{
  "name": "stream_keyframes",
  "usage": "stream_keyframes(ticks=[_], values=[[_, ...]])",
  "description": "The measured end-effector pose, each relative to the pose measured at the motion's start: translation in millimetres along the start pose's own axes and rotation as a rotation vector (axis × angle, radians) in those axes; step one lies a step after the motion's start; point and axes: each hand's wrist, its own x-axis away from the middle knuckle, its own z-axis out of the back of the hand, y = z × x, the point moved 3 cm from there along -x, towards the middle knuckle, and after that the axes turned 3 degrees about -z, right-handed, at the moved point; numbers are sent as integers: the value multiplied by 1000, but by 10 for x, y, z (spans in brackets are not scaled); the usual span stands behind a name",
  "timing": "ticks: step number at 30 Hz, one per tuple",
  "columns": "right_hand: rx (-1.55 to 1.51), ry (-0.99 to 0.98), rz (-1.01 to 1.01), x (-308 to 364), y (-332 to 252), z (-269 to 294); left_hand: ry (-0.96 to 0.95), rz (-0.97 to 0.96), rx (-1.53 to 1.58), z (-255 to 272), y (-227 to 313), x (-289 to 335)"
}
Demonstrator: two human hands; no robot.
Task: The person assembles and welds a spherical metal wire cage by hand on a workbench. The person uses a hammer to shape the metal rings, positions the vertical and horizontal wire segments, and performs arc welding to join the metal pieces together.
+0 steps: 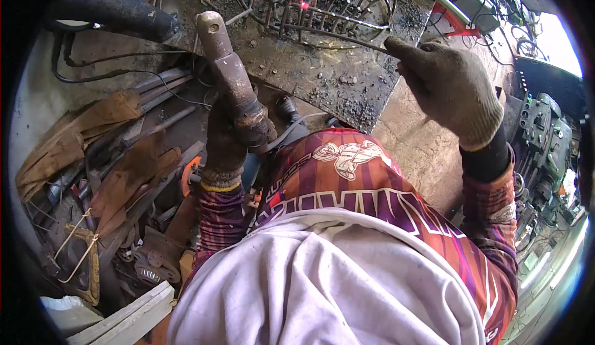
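Here's the brown metal piece, held upright just off the near left edge of the worktable: a stout, scuffed cylinder, its top end narrower and flattened with a round hole through it, a step below that, then a lumpy, rust-stained, darker collar lower down. The left hand, in a dark, grimy knit glove, is wrapped around that lower part, short of the table's near edge. Over on the table's right side, the right hand, in a greyish glove, has its fingers closed on one end of a thin rod, straight and dull grey, slanting left across the tabletop to a wire cage at the table's far side. Dark grit litters the top between them, and a glowing red spot shows among the cage's bars. Now for the murky parts: the glove covers the bottom of the metal piece, and the rod's gripped end vanishes inside the right fist, so its full length can't be read. Its far tip is lost among the bars; whether it touches them, I can't tell, nor which bar carries that glow. The top edge of the view cuts off the cage, and dark clutter left of the table blurs into a jumble.
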Motion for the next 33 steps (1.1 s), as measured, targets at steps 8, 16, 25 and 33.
stream_keyframes(ticks=[8, 16, 25, 33], values=[[-53, -246, -237, 298, -409, 283, -100, -28, -467, -247, 196, 17], [-563, -65, 58, 103, -552, -725, -226, -481, 229, -351, 368, -64], [-103, 288, -485, -599, 1879, -718, -169, -463, 99, -334, 437, 330], [54, 169, -475, -699, 2209, -1173, 366, -136, -451, 60, 374, 474]])
